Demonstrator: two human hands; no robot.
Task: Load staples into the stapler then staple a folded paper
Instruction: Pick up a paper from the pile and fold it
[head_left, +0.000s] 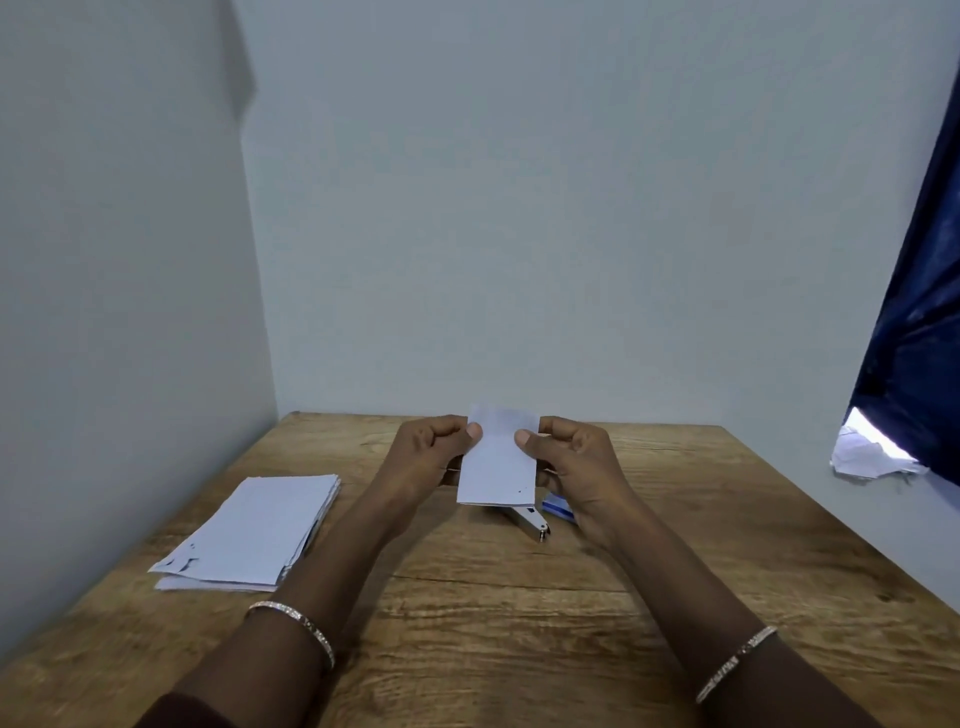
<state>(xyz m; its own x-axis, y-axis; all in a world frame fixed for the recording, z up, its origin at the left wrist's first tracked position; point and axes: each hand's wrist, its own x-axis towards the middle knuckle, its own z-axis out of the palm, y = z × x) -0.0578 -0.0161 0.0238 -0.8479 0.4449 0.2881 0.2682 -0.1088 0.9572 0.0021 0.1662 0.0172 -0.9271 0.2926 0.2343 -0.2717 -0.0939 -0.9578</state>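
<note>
Evidently to keep the fold shut, left hand (426, 452) and right hand (582, 467) each pinch a side of the small folded white paper (497, 462), raised over the silver metal stapler (527, 519) at the brown wooden table (519, 623) middle.

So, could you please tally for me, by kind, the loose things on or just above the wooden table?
Folded paper: 1
Stack of paper sheets: 1
Stapler, partly hidden behind the folded paper: 1
Small blue box: 1
Total: 4
</note>
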